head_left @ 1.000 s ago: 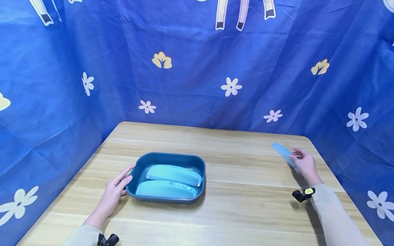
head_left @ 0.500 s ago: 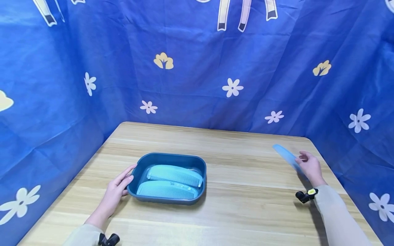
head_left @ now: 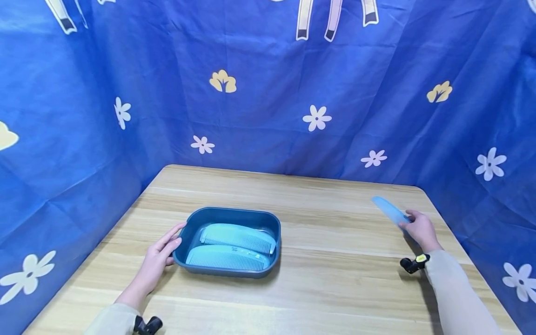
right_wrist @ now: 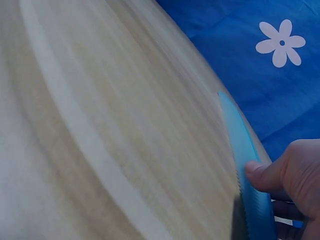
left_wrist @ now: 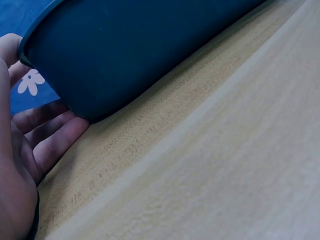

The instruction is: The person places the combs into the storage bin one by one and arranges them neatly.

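On the left of the table sits a dark teal plastic box [head_left: 226, 274]. Two light blue combs lie in it side by side, a rear comb [head_left: 234, 234] and a front comb [head_left: 226, 256], teeth toward me. My left hand [head_left: 157, 260] holds the box at its left end. In the left wrist view, one or two digits reach the rim and other fingers [left_wrist: 62, 142] touch the wall's lower corner. At the far right, my right hand [head_left: 420, 230] pinches a third light blue comb [head_left: 387, 208], thumb on its near face [right_wrist: 257, 210]. The fingers behind it are partly hidden.
The wood-grain table [head_left: 326, 279] has blue printed cloth [head_left: 259, 116] hanging behind and at both sides. Its right edge runs close beside the right forearm. A black camera mount [head_left: 414, 264] sits on the right wrist, and another camera mount [head_left: 147, 325] on the left.
My right hand has shifted slightly right and toward me along the third comb, now gripping it nearer its close end. The left hand, box and two combs inside stay as they were.
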`<state>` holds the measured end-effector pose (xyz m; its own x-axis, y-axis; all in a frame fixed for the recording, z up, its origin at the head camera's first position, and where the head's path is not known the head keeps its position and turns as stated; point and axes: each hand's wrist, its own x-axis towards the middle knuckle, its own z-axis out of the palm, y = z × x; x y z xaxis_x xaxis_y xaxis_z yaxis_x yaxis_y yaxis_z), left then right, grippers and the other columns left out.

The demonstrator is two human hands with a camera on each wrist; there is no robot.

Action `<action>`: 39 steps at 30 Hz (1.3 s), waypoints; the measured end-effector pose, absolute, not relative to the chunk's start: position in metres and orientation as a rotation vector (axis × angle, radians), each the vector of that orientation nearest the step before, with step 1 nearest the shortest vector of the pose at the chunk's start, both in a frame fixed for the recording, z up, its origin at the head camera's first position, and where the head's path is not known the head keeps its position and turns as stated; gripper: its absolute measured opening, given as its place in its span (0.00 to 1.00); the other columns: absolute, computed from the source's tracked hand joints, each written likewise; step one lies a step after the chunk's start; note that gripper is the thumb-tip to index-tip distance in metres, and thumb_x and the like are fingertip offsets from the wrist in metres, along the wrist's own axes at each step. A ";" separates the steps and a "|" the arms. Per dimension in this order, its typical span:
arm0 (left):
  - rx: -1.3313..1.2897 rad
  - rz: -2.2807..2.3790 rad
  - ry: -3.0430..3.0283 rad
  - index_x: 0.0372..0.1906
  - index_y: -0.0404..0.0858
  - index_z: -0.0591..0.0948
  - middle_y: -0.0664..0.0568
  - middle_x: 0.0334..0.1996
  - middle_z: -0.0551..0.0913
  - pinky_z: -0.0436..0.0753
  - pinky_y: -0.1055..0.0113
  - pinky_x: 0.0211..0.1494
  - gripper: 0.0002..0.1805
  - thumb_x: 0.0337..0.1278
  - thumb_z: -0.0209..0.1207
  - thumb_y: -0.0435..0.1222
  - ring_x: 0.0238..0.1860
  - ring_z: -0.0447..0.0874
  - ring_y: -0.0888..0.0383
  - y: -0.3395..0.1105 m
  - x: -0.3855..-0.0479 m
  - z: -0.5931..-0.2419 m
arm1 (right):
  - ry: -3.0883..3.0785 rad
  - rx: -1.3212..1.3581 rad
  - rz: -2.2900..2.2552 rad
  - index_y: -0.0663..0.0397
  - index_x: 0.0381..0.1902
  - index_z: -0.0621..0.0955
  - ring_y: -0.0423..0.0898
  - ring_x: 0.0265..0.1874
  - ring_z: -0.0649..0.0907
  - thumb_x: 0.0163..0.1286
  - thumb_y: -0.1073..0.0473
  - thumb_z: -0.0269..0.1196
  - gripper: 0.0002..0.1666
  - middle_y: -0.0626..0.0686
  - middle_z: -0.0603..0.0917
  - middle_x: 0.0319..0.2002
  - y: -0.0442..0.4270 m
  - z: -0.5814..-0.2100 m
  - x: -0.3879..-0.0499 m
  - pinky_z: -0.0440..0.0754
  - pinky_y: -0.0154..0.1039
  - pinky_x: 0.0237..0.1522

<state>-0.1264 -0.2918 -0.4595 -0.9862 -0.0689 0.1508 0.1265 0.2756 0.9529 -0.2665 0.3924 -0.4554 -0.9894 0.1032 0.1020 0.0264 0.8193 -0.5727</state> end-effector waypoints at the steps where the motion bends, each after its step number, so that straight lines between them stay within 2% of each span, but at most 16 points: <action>1: -0.053 -1.796 -2.374 0.69 0.45 0.64 0.42 0.53 0.69 0.82 0.66 0.37 0.25 0.70 0.46 0.42 0.44 0.77 0.65 -0.292 -0.127 -0.459 | -2.880 -0.098 0.902 0.78 0.59 0.66 0.70 0.47 0.73 0.60 0.62 0.63 0.34 0.78 0.71 0.50 0.392 -0.455 -0.267 0.71 0.59 0.46; 13: -0.055 -1.795 -2.373 0.69 0.44 0.64 0.44 0.51 0.71 0.82 0.66 0.36 0.24 0.70 0.46 0.42 0.43 0.78 0.65 -0.292 -0.126 -0.456 | -3.010 -0.112 0.953 0.79 0.60 0.63 0.68 0.45 0.74 0.59 0.61 0.64 0.38 0.79 0.70 0.50 0.392 -0.443 -0.277 0.74 0.58 0.43; 21: -0.065 -1.806 -2.363 0.68 0.43 0.64 0.48 0.49 0.72 0.82 0.67 0.36 0.24 0.70 0.46 0.41 0.43 0.78 0.65 -0.292 -0.126 -0.455 | -2.958 -0.156 1.114 0.76 0.62 0.63 0.67 0.44 0.76 0.61 0.63 0.60 0.35 0.77 0.70 0.50 0.385 -0.436 -0.279 0.77 0.58 0.39; 26: -0.072 -1.823 -2.360 0.68 0.43 0.64 0.50 0.49 0.72 0.82 0.66 0.36 0.24 0.70 0.47 0.41 0.43 0.78 0.65 -0.292 -0.126 -0.455 | -2.878 -0.174 1.235 0.76 0.61 0.63 0.63 0.43 0.75 0.63 0.64 0.59 0.33 0.72 0.71 0.47 0.380 -0.438 -0.278 0.78 0.52 0.38; 31: -0.065 -1.832 -2.363 0.68 0.43 0.64 0.52 0.48 0.73 0.82 0.67 0.36 0.24 0.70 0.47 0.41 0.42 0.78 0.65 -0.292 -0.126 -0.456 | -2.795 -0.183 1.280 0.77 0.60 0.65 0.60 0.44 0.75 0.64 0.65 0.59 0.30 0.72 0.72 0.47 0.372 -0.441 -0.276 0.78 0.46 0.37; 35: -0.054 -1.816 -2.377 0.69 0.44 0.64 0.49 0.50 0.72 0.82 0.67 0.37 0.25 0.70 0.47 0.42 0.43 0.78 0.65 -0.292 -0.126 -0.456 | -2.757 -0.180 1.301 0.76 0.61 0.66 0.58 0.45 0.75 0.64 0.65 0.59 0.30 0.71 0.73 0.48 0.365 -0.440 -0.274 0.77 0.39 0.35; 39: -0.054 -1.805 -2.385 0.69 0.44 0.64 0.48 0.51 0.71 0.82 0.66 0.37 0.25 0.70 0.46 0.42 0.44 0.78 0.65 -0.293 -0.126 -0.456 | -2.766 -0.149 1.329 0.76 0.62 0.65 0.59 0.47 0.73 0.65 0.65 0.58 0.30 0.72 0.71 0.50 0.360 -0.440 -0.271 0.76 0.39 0.39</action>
<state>-0.1258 -0.2931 -0.4558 -0.9881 -0.0613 0.1410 0.1190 0.2756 0.9539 -0.2713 0.3601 -0.4400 -0.9929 0.1169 0.0204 0.0571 0.6217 -0.7812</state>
